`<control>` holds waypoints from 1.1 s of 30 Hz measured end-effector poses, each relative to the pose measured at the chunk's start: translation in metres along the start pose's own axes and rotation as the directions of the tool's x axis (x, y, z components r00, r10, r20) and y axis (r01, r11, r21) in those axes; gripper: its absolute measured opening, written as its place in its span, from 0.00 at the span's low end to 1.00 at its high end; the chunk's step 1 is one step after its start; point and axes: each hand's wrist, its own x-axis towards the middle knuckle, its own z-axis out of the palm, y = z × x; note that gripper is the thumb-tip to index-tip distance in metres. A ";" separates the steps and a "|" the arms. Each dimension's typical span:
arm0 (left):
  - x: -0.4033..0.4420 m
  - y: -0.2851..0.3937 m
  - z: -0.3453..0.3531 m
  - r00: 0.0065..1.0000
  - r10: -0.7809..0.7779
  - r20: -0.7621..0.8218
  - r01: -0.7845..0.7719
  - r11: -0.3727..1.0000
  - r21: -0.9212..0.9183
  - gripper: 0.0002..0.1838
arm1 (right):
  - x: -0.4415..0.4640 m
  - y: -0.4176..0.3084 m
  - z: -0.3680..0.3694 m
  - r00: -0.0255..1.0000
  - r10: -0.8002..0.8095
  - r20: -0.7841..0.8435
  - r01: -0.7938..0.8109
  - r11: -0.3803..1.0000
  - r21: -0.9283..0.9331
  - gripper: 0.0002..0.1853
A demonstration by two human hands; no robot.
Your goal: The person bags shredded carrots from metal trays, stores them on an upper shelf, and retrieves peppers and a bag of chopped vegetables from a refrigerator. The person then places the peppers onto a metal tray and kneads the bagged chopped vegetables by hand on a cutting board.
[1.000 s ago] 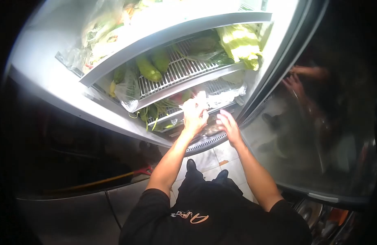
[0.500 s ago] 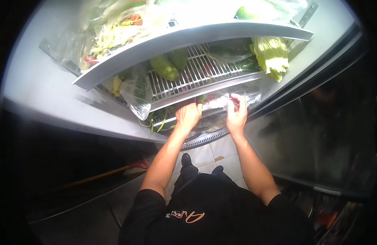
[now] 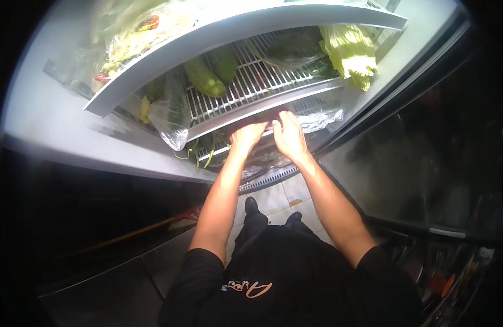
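Observation:
Both hands reach under the front edge of the middle shelf (image 3: 262, 109) of an open fridge. My left hand (image 3: 247, 137) is closed, its fingers curled and its thumb towards the right; what it holds is hidden. Close beside it, my right hand (image 3: 288, 138) has its thumb and fingers apart, pointing up and left. Crumpled clear plastic (image 3: 321, 121) lies on the lower level just right of the right hand. Something dark reddish shows between and behind the hands, too shaded to name. Green stems (image 3: 209, 152) hang left of the left hand.
On the middle shelf lie long green vegetables (image 3: 203, 78), a leafy green head (image 3: 349, 54) and a clear bag (image 3: 172, 122). Above is a shelf with a white front edge (image 3: 235, 28) and bagged produce. The open fridge door (image 3: 404, 169) stands on the right.
My right hand has moved left, closer to my left hand. The plastic between the hands is less visible and now lies mostly to the right. The view has shifted slightly.

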 end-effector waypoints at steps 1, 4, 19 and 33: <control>-0.002 0.002 0.006 0.998 -0.060 -0.023 0.060 0.998 0.008 0.29 | -0.001 0.001 0.001 0.999 0.044 0.002 -0.044 0.999 0.026 0.08; -0.004 0.012 0.015 0.974 -0.219 0.052 0.216 0.975 0.056 0.29 | -0.002 0.004 0.003 0.986 0.165 0.013 -0.165 0.981 0.101 0.12; -0.064 0.044 -0.012 0.991 0.052 -0.121 -0.094 0.921 -0.377 0.26 | -0.026 -0.007 0.026 0.789 0.521 0.325 -0.282 -0.163 0.945 0.12; -0.009 0.013 0.005 0.999 -0.026 -0.039 0.034 0.980 0.198 0.19 | -0.029 0.018 0.012 0.734 0.582 0.350 -0.515 0.140 0.846 0.12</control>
